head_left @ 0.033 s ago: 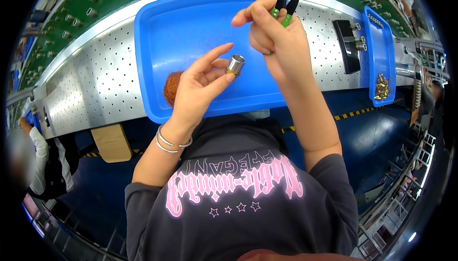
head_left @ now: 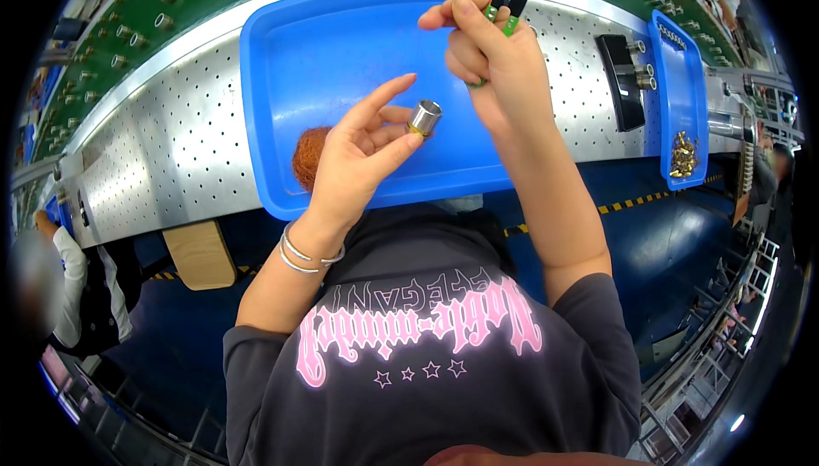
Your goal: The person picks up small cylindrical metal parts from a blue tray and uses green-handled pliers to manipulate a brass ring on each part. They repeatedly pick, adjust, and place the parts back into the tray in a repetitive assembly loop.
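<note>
Over the blue tray point(head_left: 341, 31), my left hand point(head_left: 358, 142) grips a short silver metal sleeve point(head_left: 425, 115) with a yellow band at its lower end, pinched between thumb and fingers. The index finger is stretched out. My right hand point(head_left: 495, 57), higher and to the right, is closed around thread snips point(head_left: 510, 14) with green handles and black blades pointing away from me. Its thumb and index finger are close together; whether they pinch a thin strand is too small to tell. A tangle of reddish-brown fibre point(head_left: 308, 157) lies in the tray beside my left wrist.
The tray rests on a perforated metal bench point(head_left: 171, 125). To the right are a black holder point(head_left: 620, 82) with metal sleeves beside it and a narrow blue tray point(head_left: 678, 172) containing brass-coloured pieces point(head_left: 683, 156). Beyond runs a green surface point(head_left: 196, 5) bearing several metal sleeves. A wooden stool point(head_left: 200, 254) stands at lower left.
My right hand and the snips have shifted slightly left. The metal sleeve in my left hand has moved a little to the right. Both grips are the same.
</note>
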Tool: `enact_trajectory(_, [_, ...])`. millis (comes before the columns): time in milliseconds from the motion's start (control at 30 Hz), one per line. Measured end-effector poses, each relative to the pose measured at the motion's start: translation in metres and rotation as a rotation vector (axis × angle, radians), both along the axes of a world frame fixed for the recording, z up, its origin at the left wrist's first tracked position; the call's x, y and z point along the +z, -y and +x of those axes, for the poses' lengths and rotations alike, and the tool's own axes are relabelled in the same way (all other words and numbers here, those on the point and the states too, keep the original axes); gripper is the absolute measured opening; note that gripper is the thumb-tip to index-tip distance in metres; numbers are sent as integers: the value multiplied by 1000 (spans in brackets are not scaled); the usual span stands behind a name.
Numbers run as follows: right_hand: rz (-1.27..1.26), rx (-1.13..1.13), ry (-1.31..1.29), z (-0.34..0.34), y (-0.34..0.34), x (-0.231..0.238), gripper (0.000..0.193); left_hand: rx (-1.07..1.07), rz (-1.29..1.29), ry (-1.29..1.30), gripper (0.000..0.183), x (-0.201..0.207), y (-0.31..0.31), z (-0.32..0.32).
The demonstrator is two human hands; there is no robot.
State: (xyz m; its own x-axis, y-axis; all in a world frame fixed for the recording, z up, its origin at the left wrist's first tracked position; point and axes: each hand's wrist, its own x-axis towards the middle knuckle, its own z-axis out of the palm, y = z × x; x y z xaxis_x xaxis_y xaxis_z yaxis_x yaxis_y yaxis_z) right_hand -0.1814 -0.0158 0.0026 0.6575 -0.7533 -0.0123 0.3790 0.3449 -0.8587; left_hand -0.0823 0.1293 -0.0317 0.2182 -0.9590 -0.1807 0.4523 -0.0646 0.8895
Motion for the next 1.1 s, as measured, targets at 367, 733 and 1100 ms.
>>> enact_trajectory(367, [83,-130,286,-30,29,-13,15,46,52,-100,47,3,-1,6])
enact_trajectory(733, [-307,254,403,-31,6,40,19,107,18,8,42,-3,0,6])
enact_trajectory(1100, [-524,-12,-67,-14,7,23,22,189,64,-80,43,1,-1,9])
